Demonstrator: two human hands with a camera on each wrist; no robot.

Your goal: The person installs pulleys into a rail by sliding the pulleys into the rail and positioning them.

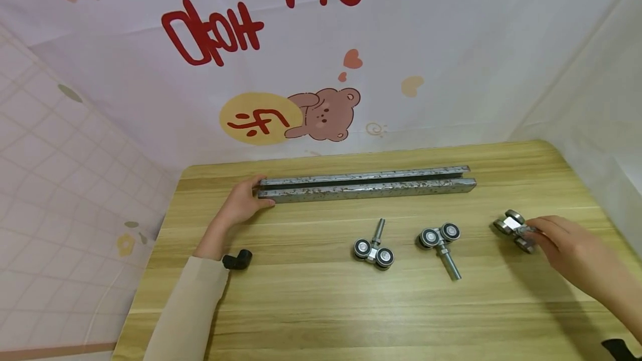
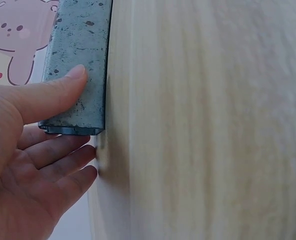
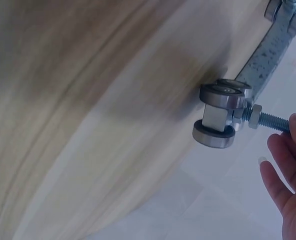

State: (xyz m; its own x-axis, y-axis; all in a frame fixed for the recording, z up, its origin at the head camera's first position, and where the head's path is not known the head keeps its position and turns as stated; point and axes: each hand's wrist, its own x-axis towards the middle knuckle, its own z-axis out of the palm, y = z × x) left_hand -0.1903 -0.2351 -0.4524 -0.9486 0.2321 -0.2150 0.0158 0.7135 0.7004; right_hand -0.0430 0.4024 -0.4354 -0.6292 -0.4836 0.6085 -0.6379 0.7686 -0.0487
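Note:
A grey, speckled metal channel rail point(image 1: 366, 187) with a slot along its top lies across the back of the table. My left hand point(image 1: 244, 200) holds its left end. In the left wrist view the thumb point(image 2: 63, 97) presses on one face of the rail point(image 2: 83, 55), the fingers on its far side. At the right, my right hand point(image 1: 567, 241) pinches the threaded bolt of a trolley roller point(image 1: 514, 227). The right wrist view shows that roller's wheels point(image 3: 215, 135) pointing away from the fingers point(image 3: 283, 165). Its shadow falls on the wood.
Two more trolley rollers lie on the wooden table point(image 1: 301, 305): one roller point(image 1: 373, 252) with its bolt towards the rail, another roller point(image 1: 439, 237) with its bolt towards me. A printed cloth point(image 1: 451, 32) hangs behind the table's back edge. Black straps sit at both wrists.

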